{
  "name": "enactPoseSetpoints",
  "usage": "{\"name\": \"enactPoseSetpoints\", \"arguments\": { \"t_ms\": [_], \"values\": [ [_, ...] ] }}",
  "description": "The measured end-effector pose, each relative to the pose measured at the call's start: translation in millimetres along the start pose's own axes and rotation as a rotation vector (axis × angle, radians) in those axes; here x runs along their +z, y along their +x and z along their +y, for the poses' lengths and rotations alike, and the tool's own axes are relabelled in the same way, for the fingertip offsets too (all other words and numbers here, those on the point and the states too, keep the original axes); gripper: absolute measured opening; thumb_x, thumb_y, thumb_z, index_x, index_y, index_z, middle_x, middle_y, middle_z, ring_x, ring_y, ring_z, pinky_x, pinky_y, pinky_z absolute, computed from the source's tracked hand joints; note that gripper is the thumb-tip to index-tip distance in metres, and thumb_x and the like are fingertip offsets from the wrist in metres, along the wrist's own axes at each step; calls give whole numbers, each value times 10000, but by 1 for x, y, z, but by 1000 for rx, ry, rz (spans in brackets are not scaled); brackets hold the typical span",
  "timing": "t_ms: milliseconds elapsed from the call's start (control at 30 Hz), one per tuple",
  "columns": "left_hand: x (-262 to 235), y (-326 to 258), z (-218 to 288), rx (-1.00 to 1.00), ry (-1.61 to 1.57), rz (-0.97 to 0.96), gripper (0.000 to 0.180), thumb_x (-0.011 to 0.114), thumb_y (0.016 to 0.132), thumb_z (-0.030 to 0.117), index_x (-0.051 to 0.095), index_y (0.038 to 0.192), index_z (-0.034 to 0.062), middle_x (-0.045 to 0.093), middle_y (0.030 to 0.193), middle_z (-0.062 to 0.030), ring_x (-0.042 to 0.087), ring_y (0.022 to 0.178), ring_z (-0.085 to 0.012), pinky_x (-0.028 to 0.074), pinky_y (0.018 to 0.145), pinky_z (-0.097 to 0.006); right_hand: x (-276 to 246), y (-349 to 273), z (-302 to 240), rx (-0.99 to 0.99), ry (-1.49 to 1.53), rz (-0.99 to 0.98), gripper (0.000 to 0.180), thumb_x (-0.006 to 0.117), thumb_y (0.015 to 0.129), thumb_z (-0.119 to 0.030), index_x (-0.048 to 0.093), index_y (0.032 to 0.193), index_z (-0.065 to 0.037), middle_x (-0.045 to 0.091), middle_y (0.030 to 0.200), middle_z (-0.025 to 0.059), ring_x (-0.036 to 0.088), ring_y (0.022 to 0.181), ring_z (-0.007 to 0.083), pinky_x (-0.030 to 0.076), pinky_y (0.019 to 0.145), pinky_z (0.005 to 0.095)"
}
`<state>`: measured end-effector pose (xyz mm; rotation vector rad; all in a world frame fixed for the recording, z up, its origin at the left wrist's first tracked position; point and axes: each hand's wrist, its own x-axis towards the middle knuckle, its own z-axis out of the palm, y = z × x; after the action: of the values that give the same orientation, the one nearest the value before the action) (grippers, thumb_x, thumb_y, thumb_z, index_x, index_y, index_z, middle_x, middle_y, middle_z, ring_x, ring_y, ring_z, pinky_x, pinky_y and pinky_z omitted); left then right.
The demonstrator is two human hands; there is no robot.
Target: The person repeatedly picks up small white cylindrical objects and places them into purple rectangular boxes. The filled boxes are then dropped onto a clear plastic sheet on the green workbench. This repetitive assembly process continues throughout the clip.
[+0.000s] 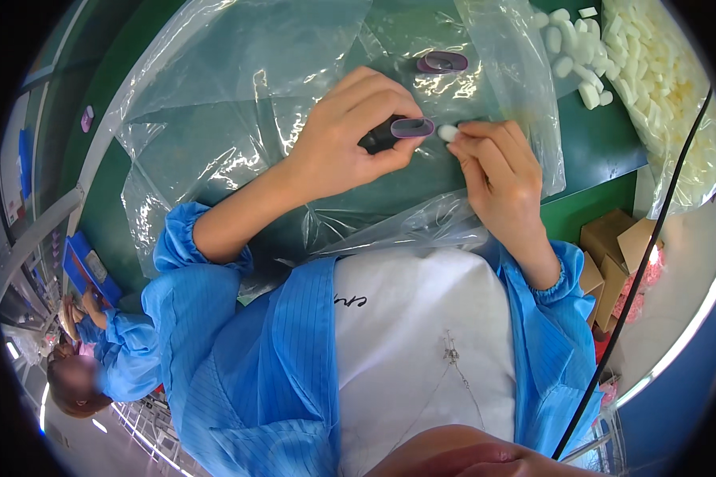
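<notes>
Centrally, a clear plastic sheet (pixel 207 87) with wrinkles and bright reflections overlies the green work surface (pixel 601 151). The left hand (pixel 346 131) closes its fingers and thumb around a dark holder (pixel 382 138) with a purple-rimmed oval opening. The right hand (pixel 505 167) pinches a small white piece (pixel 449 133) between thumb and fingertips, just beside that opening. A second purple-rimmed part (pixel 443 62) rests on the sheet, beyond the hands.

At upper right, loose white pieces (pixel 565 36) lie near a clear bag (pixel 696 179) filled with cream-coloured pieces. Cardboard boxes (pixel 608 246) stand below the table edge on the right; a black cable (pixel 622 314) crosses that side. At left, a co-worker (pixel 131 350) in blue sits near a blue tray (pixel 79 262).

Visible writing: dark cursive lettering (pixel 362 302) on the wearer's white shirt (pixel 422 342), partly covered by the blue jacket (pixel 239 374).
</notes>
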<state>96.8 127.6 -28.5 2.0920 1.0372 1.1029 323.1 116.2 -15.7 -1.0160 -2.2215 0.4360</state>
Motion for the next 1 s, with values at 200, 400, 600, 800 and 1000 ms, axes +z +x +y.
{"name": "enactPoseSetpoints", "arguments": {
  "t_ms": [200, 400, 600, 800, 1000],
  "values": [
    [-1, -1, -1, 2, -27, 1, 285, 826, 704, 8, 684, 949, 42, 700, 924, -64, 645, 865, -247, 517, 762, -341, -8, 21, 11, -44, 98, -16, 231, 742, 691, 95, 669, 899, 26, 660, 912, 128, 621, 762, 285, 516, 649, 374],
    [-2, -2, -3, -36, -63, -15, 291, 811, 668, -5, 692, 932, 25, 698, 929, -62, 643, 868, -244, 516, 764, -339, -8, 38, -1, -235, 231, -19, 335, 743, 643, 78, 697, 973, 42, 662, 945, 134, 632, 783, 285, 529, 650, 355],
    [-1, -2, -3, -63, -101, -3, 297, 805, 656, 26, 696, 931, 56, 683, 923, -39, 626, 875, -244, 505, 778, -346, 5, 40, -8, -388, 0, 30, 350, 697, 597, 15, 679, 936, 101, 652, 939, 168, 628, 776, 285, 543, 635, 345],
    [0, -5, -3, -59, -79, 4, 270, 808, 668, 64, 690, 909, 84, 668, 913, -20, 615, 874, -240, 487, 788, -354, 4, 35, -3, -399, 57, 4, 390, 708, 578, -22, 691, 947, 103, 663, 950, 173, 628, 774, 276, 540, 607, 329],
    [-2, -2, -3, -32, -76, -45, 307, 810, 637, -3, 703, 924, 27, 696, 918, -76, 634, 849, -245, 493, 763, -336, 5, 40, 4, -406, 131, 3, 408, 713, 584, -28, 695, 975, 89, 674, 940, 163, 634, 767, 273, 549, 627, 330]
  ]
}}
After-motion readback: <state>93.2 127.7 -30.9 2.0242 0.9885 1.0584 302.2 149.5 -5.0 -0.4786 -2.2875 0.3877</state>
